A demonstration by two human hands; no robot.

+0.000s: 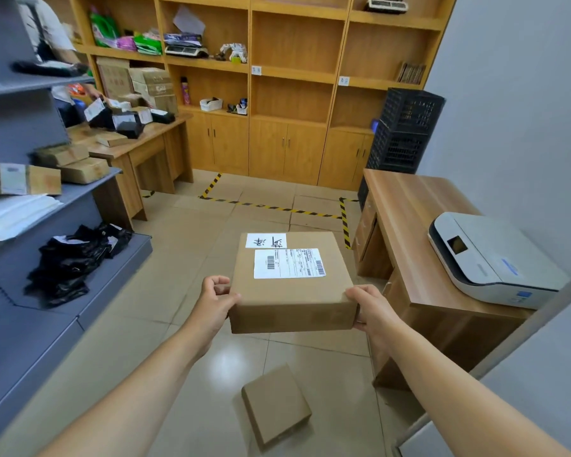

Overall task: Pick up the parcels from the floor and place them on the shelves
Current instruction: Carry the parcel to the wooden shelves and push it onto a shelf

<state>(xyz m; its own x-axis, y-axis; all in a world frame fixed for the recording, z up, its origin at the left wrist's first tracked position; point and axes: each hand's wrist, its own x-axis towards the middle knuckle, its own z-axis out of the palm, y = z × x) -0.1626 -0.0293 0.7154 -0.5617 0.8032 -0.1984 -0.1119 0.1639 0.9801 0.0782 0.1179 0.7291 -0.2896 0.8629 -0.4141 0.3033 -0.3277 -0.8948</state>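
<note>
A brown cardboard parcel with white labels (290,282) is held above the tiled floor (152,291), clamped at its near corners between the left hand (216,300) and the right hand (371,306); a smaller plain cardboard box (276,405) lies below, seemingly on the floor, with the grey metal shelves (89,188) at left

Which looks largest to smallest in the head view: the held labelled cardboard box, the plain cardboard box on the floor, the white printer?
1. White printer on the wooden desk.
2. Held labelled cardboard box: nearly as large in the picture, but it is closer to the camera, so true order is unsure.
3. Plain cardboard box on the floor.
</note>
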